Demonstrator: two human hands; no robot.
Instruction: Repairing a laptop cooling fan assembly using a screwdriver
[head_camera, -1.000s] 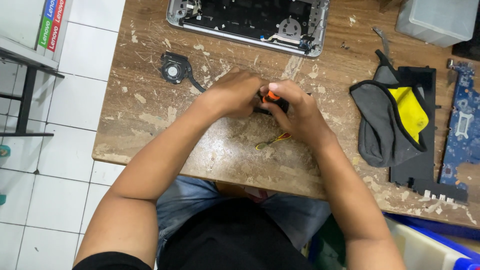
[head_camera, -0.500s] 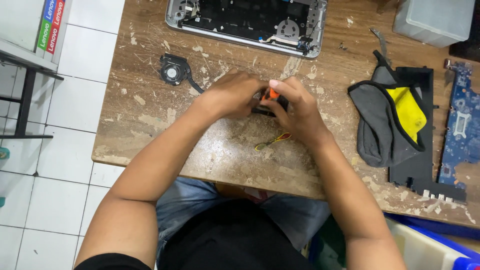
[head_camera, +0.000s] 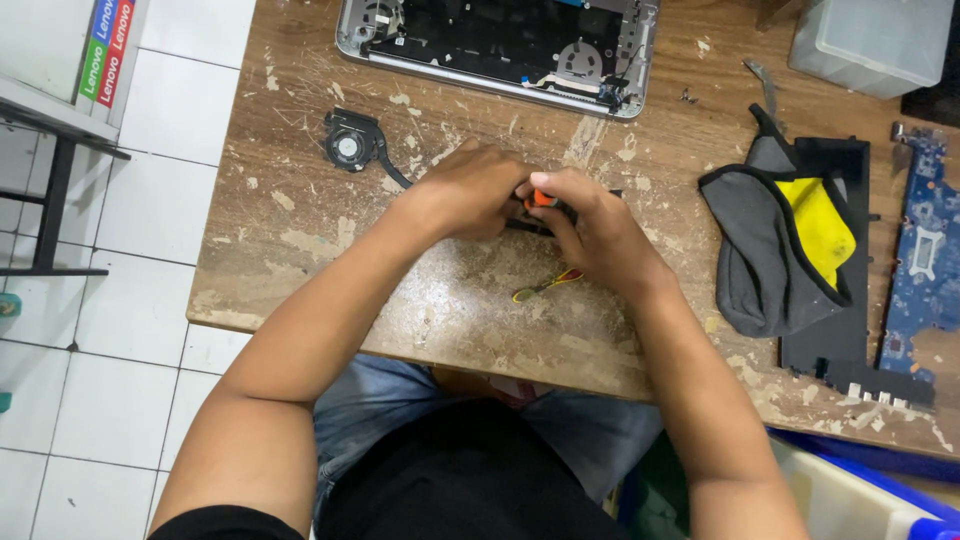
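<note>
orange-handled tool (head_camera: 540, 199) upright between hands

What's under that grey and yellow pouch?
The grey and yellow pouch lies on a flat black panel, which sticks out below and beside it on the wooden table. Whatever lies on the panel beneath the pouch is covered.

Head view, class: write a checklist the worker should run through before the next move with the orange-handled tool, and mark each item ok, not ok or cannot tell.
1. Both hands on the work: left hand and right hand meet over a small black part. Ok.
2. Orange-handled tool in the right hand's grip. Ok.
3. Tool tip seated: hidden by fingers. Cannot tell.
4. Red-and-yellow wire clear of the hands. Ok.
5. Black fan clear of the hands. Ok.
6. Open laptop chassis fully on the table. Ok.
</note>
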